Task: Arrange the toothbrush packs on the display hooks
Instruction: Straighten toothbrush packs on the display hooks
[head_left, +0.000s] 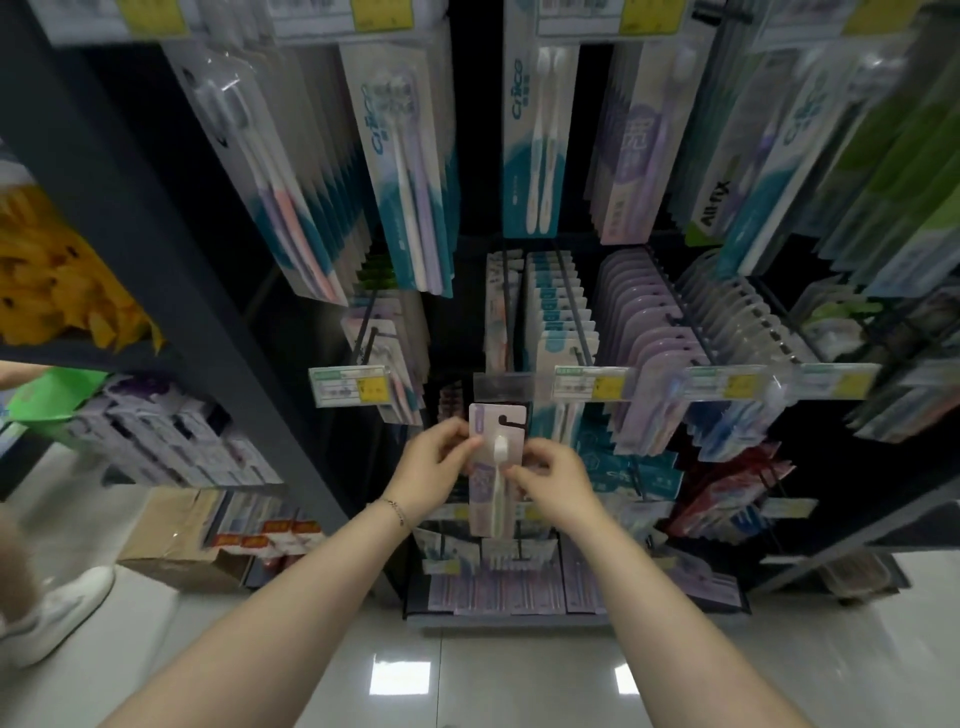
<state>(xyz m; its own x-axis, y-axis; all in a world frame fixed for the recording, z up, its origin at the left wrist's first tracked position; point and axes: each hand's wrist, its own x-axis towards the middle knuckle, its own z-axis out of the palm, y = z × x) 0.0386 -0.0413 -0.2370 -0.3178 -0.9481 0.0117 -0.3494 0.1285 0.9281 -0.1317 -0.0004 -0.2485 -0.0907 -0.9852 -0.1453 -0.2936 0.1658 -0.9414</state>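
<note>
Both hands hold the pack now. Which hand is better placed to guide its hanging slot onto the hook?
Probably the left hand: it grips the toothbrush pack higher, nearer the hanging slot. The right hand holds lower, so it can steady.

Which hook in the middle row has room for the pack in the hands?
The hook with the blank tag right above the pack looks free near its front; few packs hang at its back. The hooks to its right are crowded.
</note>
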